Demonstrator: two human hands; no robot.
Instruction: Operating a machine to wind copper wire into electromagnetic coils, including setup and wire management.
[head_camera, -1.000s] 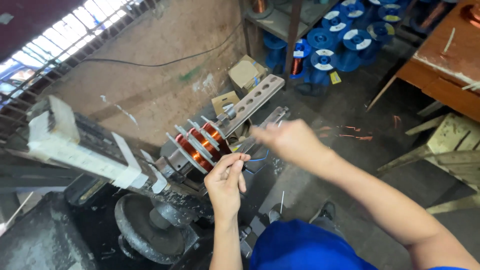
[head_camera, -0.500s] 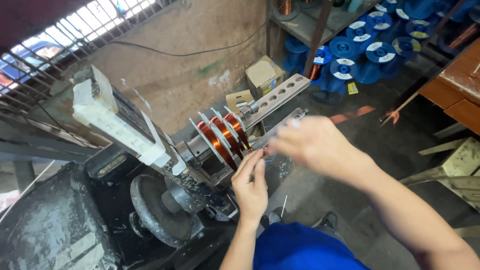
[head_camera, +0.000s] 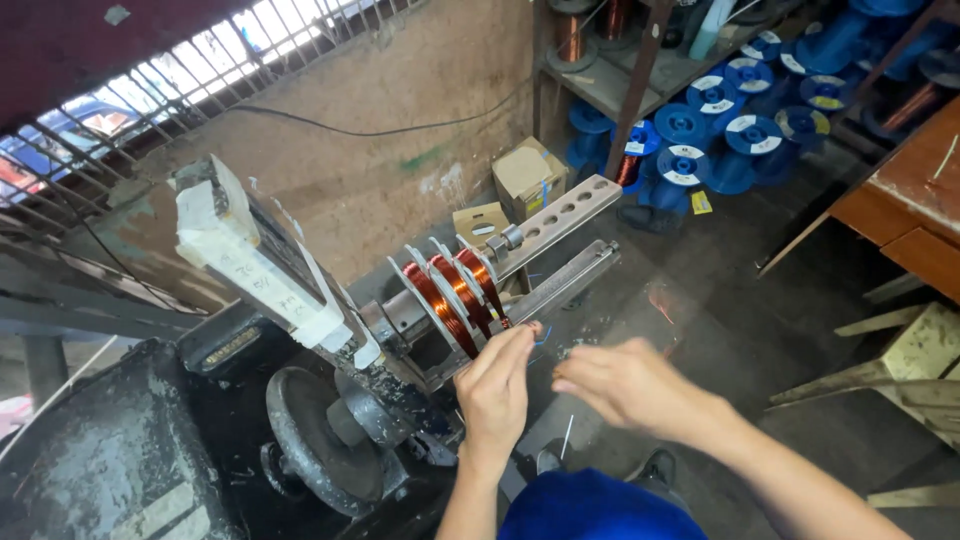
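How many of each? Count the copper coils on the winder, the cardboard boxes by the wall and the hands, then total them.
Copper coils: 3
Cardboard boxes: 2
Hands: 2 (left hand, right hand)
Total: 7

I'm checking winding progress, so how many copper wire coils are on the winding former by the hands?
3 orange copper wire coils sit side by side between white dividers: one nearest the flywheel, one in the middle, one nearest the left hand at. More may be hidden behind.
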